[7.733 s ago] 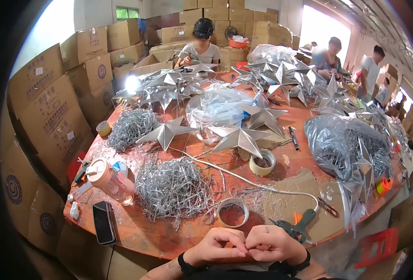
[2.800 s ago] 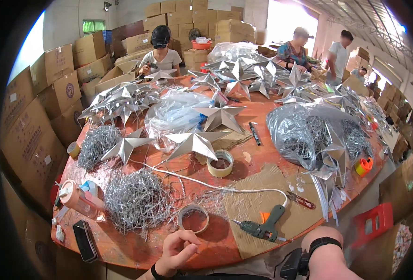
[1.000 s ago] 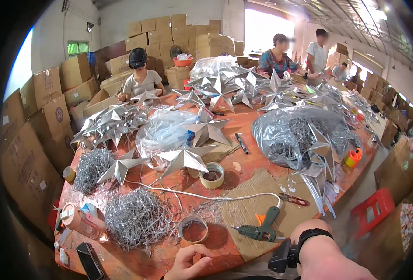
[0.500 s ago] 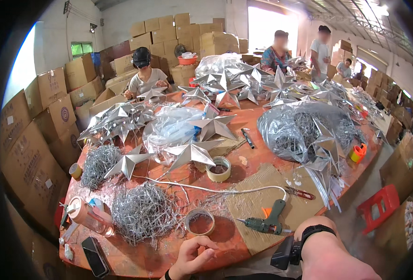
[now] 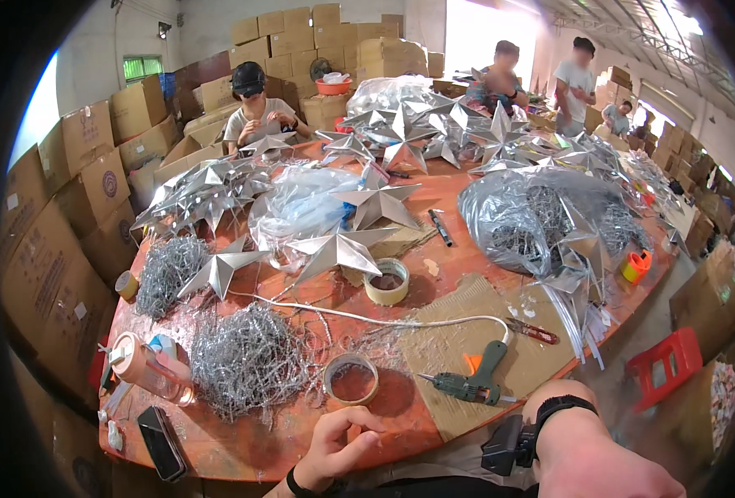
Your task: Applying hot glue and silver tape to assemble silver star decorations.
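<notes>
- The person's left hand [image 5: 334, 448] is resting at the near edge of the orange counter [image 5: 243, 448], its fingers [image 5: 359, 419] curling loosely inward and holding nothing that can be made out; the fingertips are lying just short of a roll of clear tape [image 5: 350, 379].
- That roll of clear tape is lying flat on the counter, just beside a heap of silver tinsel [image 5: 243, 361] on its left.
- The right hand is lying out of view below the picture's lower edge; only the right wrist [image 5: 583, 452], wearing a black band, is showing, so whether those fingers are clenched or released cannot be told.
- A green glue gun [image 5: 471, 382] is lying on its side on a sheet of cardboard [image 5: 467, 332], between the tape roll and the right wrist, its white cord [image 5: 384, 318] running off to the left across the counter.
- Small red-handled snips [image 5: 534, 332] are lying on the same cardboard, beyond the glue gun.
- A second tape roll [image 5: 387, 282] is sitting farther back, near a silver foil star [image 5: 338, 249].
- A black phone [image 5: 161, 442] is lying at the counter's left near edge, beside a clear bottle [image 5: 147, 373] tipped on its side.
- A large clear bag [image 5: 542, 216] of silver pieces is filling the right side of the counter.
- Other people are sitting and standing at the far side, among more stars and stacked cardboard boxes [image 5: 77, 166].
</notes>
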The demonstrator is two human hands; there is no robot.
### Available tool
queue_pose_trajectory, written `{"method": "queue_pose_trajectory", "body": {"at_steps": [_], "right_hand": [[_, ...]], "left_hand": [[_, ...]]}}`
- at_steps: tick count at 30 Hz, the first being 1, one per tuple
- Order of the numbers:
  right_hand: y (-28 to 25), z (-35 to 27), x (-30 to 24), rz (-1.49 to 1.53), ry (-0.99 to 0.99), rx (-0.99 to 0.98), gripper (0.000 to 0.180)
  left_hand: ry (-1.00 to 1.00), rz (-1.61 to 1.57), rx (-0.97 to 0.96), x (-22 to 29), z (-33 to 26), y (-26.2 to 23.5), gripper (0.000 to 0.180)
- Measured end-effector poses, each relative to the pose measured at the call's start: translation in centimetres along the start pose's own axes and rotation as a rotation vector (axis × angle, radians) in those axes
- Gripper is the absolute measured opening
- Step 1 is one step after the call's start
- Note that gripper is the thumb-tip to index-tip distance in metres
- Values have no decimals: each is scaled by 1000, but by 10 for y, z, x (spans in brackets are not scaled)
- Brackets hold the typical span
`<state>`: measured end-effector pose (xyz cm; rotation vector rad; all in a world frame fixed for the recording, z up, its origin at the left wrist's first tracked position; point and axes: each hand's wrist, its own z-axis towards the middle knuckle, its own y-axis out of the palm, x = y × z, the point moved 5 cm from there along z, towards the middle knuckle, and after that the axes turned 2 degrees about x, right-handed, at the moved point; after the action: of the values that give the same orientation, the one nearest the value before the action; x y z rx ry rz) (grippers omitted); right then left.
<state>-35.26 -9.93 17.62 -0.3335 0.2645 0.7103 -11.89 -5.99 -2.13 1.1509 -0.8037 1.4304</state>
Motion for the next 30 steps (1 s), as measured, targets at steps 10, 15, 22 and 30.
{"method": "queue_pose_trajectory", "body": {"at_steps": [10,15,22,30], "right_hand": [[-11,-5,3,87,19,-70,24],[-7,-14,2,119,6,-73,22],[-6,-14,12,110,-12,-66,21],[-10,-13,14,144,-44,28,25]], "left_hand": [[-75,26,-26,2,-1,-2,10],[47,91,-79,6,6,3,13],[53,120,-82,7,3,1,13],[82,66,-88,2,6,4,12]]}}
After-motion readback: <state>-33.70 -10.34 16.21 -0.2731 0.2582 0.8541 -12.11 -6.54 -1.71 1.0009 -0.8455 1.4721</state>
